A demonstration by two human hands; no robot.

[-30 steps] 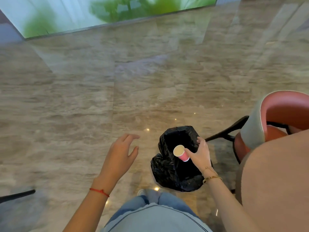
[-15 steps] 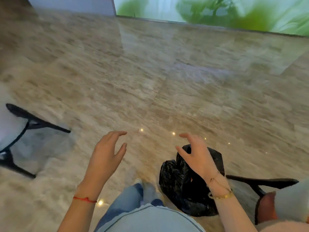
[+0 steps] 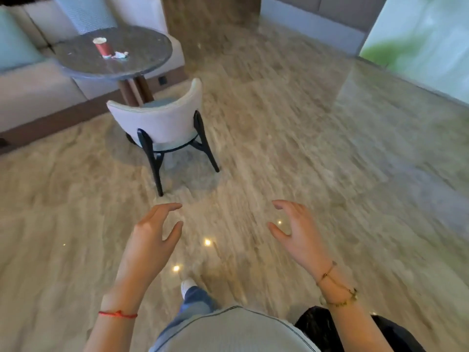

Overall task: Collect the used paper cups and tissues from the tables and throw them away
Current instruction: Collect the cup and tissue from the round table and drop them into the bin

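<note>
A red paper cup (image 3: 102,47) stands upright on a round dark table (image 3: 142,50) at the far left. A crumpled tissue (image 3: 120,55) lies just right of the cup. My left hand (image 3: 152,232) and my right hand (image 3: 297,231) hover over the floor in front of me, both empty with fingers spread. The black bin bag (image 3: 319,326) shows at the bottom right, partly hidden behind my right forearm.
A cream chair with black legs (image 3: 162,123) stands between me and the table. A beige sofa (image 3: 30,90) runs behind the table on the left. Polished stone floor (image 3: 304,148) stretches ahead and to the right. A green-lit panel (image 3: 416,44) is at the far right.
My right hand let the red cup go over the black bag and is now empty. My view has swung left, away from the bag, bringing the table with another cup into sight.
</note>
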